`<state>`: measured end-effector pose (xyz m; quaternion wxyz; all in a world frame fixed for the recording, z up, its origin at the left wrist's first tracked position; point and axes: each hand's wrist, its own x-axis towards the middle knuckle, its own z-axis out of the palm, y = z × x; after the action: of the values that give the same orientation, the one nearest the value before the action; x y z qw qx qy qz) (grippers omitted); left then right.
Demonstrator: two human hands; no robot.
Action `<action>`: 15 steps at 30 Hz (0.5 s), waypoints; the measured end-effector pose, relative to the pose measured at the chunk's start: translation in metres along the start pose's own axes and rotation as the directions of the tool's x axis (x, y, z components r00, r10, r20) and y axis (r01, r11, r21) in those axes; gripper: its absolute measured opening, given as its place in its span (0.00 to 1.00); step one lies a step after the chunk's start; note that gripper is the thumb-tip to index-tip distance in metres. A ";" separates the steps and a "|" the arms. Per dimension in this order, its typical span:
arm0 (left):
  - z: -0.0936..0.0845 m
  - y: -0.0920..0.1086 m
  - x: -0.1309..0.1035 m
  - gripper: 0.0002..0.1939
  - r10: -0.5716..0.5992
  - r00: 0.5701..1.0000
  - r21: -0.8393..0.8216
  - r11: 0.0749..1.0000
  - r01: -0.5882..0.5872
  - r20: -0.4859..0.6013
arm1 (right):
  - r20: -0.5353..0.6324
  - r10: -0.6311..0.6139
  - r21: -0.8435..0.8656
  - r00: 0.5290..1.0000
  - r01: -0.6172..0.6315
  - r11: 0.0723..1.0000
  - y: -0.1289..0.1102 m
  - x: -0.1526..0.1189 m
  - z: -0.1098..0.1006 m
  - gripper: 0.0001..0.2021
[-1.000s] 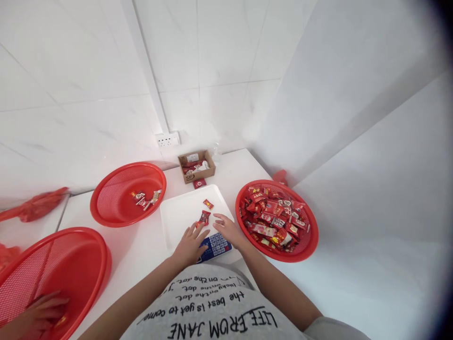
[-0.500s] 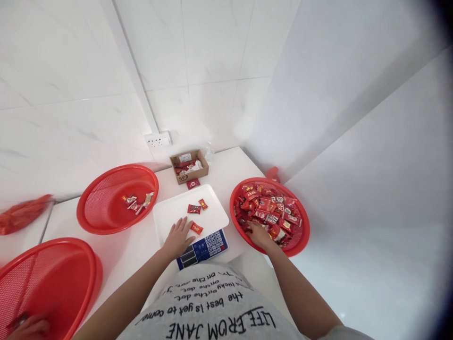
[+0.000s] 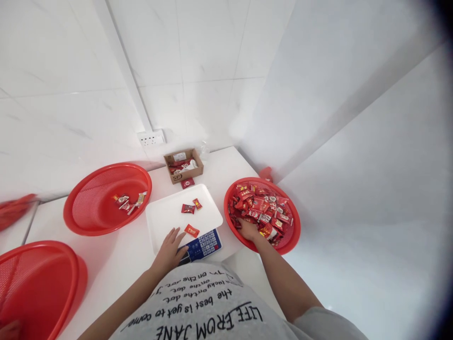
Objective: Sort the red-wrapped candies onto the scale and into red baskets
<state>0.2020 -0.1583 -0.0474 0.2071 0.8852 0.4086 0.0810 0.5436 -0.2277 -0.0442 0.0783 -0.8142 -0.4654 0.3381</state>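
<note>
Left hand (image 3: 169,250) flat, fingers spread, on the near edge of the white plastic scale tray (image 3: 166,219), beside one of three small red foil-wrapped candies (image 3: 191,230) lying there. Right hand (image 3: 247,229) sunk in the heaped red mesh plastic basket (image 3: 292,236) on the white table (image 3: 127,250); grip half buried, impossible to tell. Three red baskets counted; farther left one (image 3: 81,222) with few candies.

Small packing or sorting station, not a home kitchen. Bare white tiled walls meet in a corner; a wall socket (image 3: 151,137) sits above a plain white desk (image 3: 226,165). A weighing scale with blue keypad (image 3: 203,245) carries a white tray (image 3: 170,219). Red mesh baskets (image 3: 106,198) hold wrapped sweets in bulk (image 3: 264,208). A small cardboard box (image 3: 183,165) stands near the wall.
</note>
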 end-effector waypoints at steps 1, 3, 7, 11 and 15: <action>0.000 -0.001 -0.002 0.22 0.002 1.000 -0.008 1.000 -0.002 -0.021 | 0.010 0.001 0.037 1.000 -0.001 0.999 0.001 0.002 -0.001 0.25; -0.001 -0.002 -0.006 0.22 -0.006 0.999 -0.026 1.000 0.004 -0.045 | 0.020 -0.004 0.116 1.000 0.002 0.993 0.000 0.006 -0.001 0.26; -0.005 0.000 -0.008 0.23 -0.023 0.999 -0.059 0.998 0.021 -0.033 | 0.018 -0.009 0.261 1.000 0.004 0.965 -0.007 0.015 0.002 0.27; -0.007 0.002 -0.009 0.24 -0.015 1.000 -0.073 0.997 0.015 0.001 | 0.036 -0.008 0.360 0.999 -0.006 0.933 -0.011 0.017 0.007 0.23; -0.005 0.003 -0.010 0.24 -0.033 0.999 -0.078 0.996 0.033 -0.003 | 0.039 -0.014 0.405 0.999 -0.004 0.914 -0.008 0.015 0.008 0.23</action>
<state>0.1961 -0.1658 -0.0417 0.2419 0.8694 0.4202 0.0955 0.5376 -0.2124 -0.0540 0.2364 -0.7720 -0.3890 0.4436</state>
